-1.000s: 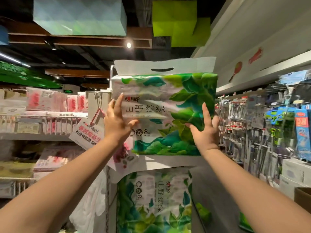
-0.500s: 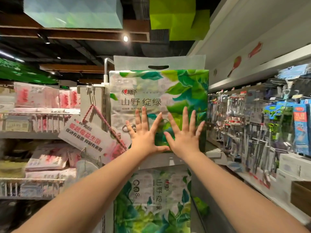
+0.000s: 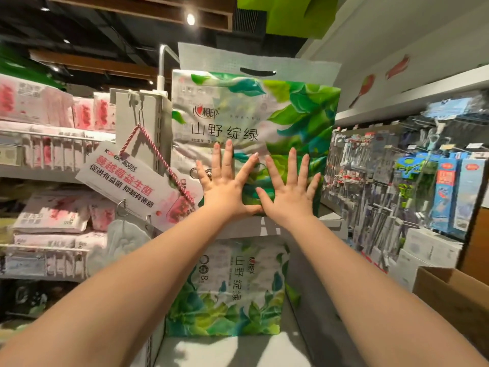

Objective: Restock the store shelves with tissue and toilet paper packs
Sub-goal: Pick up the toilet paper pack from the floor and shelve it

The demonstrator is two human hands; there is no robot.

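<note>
The shelving unit (image 3: 264, 227) at the end of the aisle is the largest thing here, a grey set of boards with a perforated upright on its left side. On its upper board stands the green-leaf tissue pack (image 3: 254, 123), upright, its white carry flap with the slot handle rising above the printed front (the flap leans slightly back). Directly below that pack, on the lower board, stands a second leaf-printed pack (image 3: 227, 287), turned so its lettering runs vertically.

Right of the upper pack, a rack of hanging small goods (image 3: 370, 181) fills the side aisle, with white boxes beneath it and the corner of a cardboard box (image 3: 455, 295) lower right. Left of the upper pack, wire-fronted shelves carry pink-and-white packs (image 3: 53, 215), and a white promotional sign (image 3: 124, 186) hangs tilted from a red-and-white cord on the upright.

Both hands lie flat against the lower front of the upper pack, side by side, thumbs nearly meeting. The left hand (image 3: 225, 189) has its fingers straight and spread wide, palm pressed to the wrapper. The right hand (image 3: 288, 194) is the same, fingers fanned and straight, pressing the pack just above the board's edge.
</note>
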